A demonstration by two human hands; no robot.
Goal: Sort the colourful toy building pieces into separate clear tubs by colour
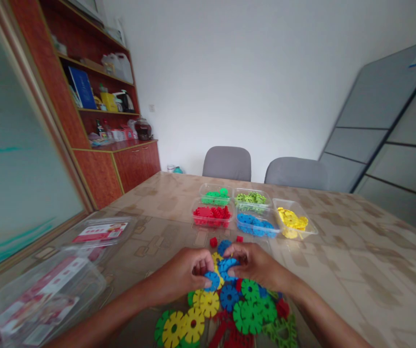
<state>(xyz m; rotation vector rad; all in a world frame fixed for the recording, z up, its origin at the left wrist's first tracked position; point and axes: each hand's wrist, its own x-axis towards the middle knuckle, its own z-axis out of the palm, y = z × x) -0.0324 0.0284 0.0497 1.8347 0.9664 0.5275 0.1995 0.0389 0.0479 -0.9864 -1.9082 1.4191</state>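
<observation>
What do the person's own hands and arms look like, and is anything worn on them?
The left hand and right hand are bare, with no gloves. No sleeve, watch or bracelet shows on the visible forearms. Finer markings are too small to tell.

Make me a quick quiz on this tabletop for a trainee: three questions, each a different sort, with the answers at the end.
1. What does the left hand pinch?
A) a red cube
B) a blue disc
C) a lid

2. True or false: in the picture, the yellow tub stands left of the red tub.

3. How many filled tubs stand on the table?

Key: 1. B; 2. false; 3. five.
</observation>
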